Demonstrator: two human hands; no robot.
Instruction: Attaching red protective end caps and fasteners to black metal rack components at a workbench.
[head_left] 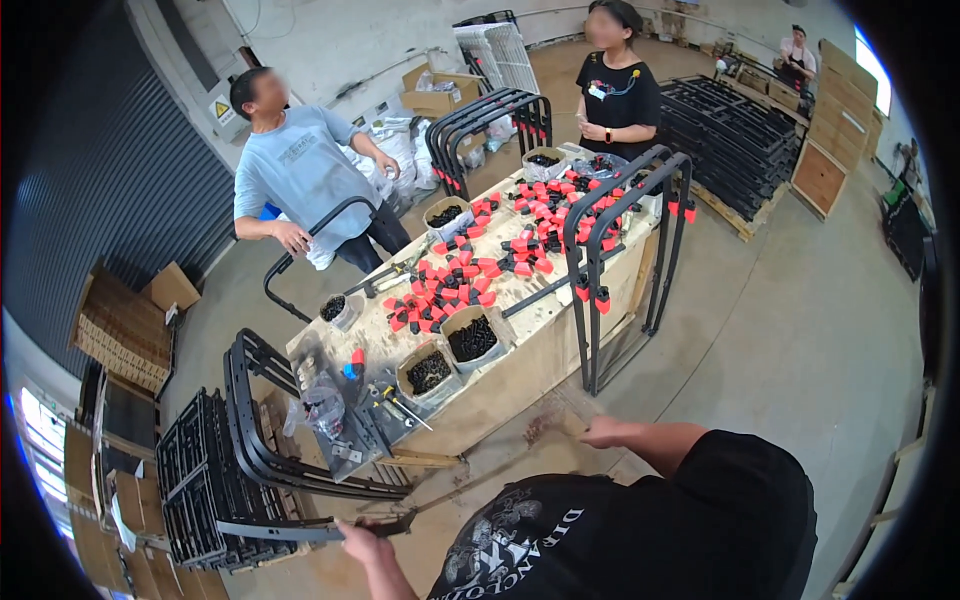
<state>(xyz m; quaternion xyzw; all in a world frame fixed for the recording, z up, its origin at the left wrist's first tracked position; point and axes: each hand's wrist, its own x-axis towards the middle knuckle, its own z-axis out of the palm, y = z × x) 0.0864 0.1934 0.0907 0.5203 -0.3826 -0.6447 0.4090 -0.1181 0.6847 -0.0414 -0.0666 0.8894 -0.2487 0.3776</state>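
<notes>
Near the bench's (545, 368) left end, the left hand's (366, 541) grip is closed on a black bar (280, 531) seemingly still bare, the right hand's (602, 432) unclear; beside the bench's right end, black frames (591, 345) seem fitted, while many red-black fittings (460, 293) remain loose on top.

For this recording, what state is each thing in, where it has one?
Left hand: closed on bar
Bar: held
Right hand: extended, grip unclear
Red-black clips: loose, piled on table
Front bins: open, holding black parts
Carton: open
Tall frames: upright beside table
Shutter: down where visible
</notes>
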